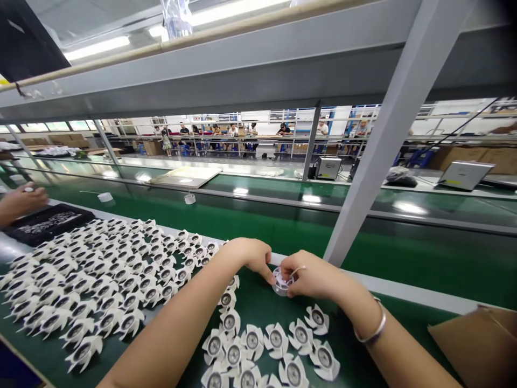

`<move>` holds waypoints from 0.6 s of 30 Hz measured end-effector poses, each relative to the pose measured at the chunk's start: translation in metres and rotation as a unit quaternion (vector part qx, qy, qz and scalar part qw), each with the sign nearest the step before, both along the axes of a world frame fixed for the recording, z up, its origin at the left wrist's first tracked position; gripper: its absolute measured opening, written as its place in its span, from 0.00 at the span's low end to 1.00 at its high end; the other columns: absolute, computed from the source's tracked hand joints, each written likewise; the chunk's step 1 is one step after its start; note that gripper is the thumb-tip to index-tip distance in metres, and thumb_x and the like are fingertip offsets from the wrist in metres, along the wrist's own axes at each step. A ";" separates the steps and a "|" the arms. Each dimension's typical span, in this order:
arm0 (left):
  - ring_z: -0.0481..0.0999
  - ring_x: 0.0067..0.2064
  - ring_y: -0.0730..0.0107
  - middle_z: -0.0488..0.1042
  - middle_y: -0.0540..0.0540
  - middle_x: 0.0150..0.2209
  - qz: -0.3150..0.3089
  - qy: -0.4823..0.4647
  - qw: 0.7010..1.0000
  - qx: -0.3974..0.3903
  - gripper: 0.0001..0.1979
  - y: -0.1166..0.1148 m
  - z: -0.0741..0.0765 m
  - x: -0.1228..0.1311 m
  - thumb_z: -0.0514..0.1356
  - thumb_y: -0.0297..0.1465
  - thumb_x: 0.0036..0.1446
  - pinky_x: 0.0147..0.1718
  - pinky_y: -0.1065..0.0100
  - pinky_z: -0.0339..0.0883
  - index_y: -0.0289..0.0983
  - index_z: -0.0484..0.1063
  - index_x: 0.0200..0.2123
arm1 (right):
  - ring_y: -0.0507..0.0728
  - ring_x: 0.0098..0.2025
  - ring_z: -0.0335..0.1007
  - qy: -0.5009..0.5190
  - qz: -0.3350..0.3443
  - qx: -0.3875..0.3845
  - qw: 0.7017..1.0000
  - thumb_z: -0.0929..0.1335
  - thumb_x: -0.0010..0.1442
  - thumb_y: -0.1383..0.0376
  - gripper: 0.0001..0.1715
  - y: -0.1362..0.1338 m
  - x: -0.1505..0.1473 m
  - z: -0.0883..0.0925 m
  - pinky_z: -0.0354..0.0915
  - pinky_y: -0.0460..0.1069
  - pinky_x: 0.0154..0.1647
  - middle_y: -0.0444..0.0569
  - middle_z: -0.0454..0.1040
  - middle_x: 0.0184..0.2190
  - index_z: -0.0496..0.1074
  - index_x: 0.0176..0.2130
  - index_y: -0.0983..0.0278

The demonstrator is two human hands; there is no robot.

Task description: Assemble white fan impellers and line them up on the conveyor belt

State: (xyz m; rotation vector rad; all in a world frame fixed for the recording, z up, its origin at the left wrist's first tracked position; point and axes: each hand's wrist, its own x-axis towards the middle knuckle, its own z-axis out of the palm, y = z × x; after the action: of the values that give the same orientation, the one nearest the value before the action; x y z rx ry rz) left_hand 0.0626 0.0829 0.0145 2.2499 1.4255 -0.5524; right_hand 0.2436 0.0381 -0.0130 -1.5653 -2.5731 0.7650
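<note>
Between my two hands, a round white fan housing [280, 289] rests low over the green work surface. My left hand [255, 257] grips its left rim, thumb against the ring. From the right, my right hand [310, 276] has its fingers closed at the top and front of the housing; a thin white wire stands out by these fingers. What exactly the fingertips pinch inside is hidden. Just below lie several loose white fan impellers [276, 338] with grey ring-shaped centres.
Many more impellers [109, 303] cover the surface at left. Beyond runs a green conveyor [250, 221] carrying white housings [189, 199]. A slanted grey post [371, 161] stands right of my hands, with cardboard [472, 345] at lower right. Another person's hand [24, 202] is at far left, near a black tray [48, 223].
</note>
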 end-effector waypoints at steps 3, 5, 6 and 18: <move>0.76 0.49 0.47 0.75 0.37 0.53 0.047 0.036 0.996 0.070 0.32 -0.016 0.013 0.010 0.65 0.52 0.48 0.42 0.58 0.70 0.38 0.72 0.51 | 0.58 0.38 0.73 0.006 -0.060 0.056 0.997 0.73 0.50 0.68 0.16 0.008 0.007 -0.005 0.62 0.46 0.33 0.49 0.78 0.38 0.76 0.41 0.62; 0.76 0.50 0.45 0.75 0.34 0.52 0.070 0.049 0.989 0.117 0.26 -0.027 0.022 0.014 0.63 0.45 0.54 0.44 0.55 0.70 0.34 0.72 0.50 | 0.62 0.47 0.73 0.003 -0.129 0.123 0.984 0.68 0.57 0.70 0.27 0.012 0.010 -0.006 0.65 0.50 0.40 0.58 0.74 0.51 0.69 0.56 0.66; 0.76 0.50 0.45 0.75 0.33 0.52 0.073 0.047 0.987 0.134 0.24 -0.032 0.027 0.015 0.62 0.43 0.55 0.44 0.55 0.70 0.34 0.72 0.50 | 0.64 0.49 0.72 0.006 -0.156 0.147 0.977 0.66 0.59 0.71 0.31 0.013 0.011 -0.005 0.65 0.52 0.42 0.62 0.71 0.55 0.64 0.61 0.67; 0.57 0.68 0.50 0.48 0.37 0.70 -0.125 -0.332 0.885 0.302 0.50 -0.057 0.038 0.019 0.62 0.45 0.56 0.62 0.53 0.61 0.41 0.33 0.71 | 0.61 0.60 0.66 0.379 -0.125 0.422 0.814 0.58 0.70 0.57 0.21 -0.028 0.006 0.045 0.68 0.56 0.55 0.54 0.69 0.59 0.69 0.56 0.60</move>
State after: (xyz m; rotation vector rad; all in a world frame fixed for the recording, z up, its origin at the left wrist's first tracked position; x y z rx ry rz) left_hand 0.0819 0.0254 0.0521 2.7086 1.0229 0.6601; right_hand 0.2492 0.0105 0.0323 -0.9693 -1.6625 0.0942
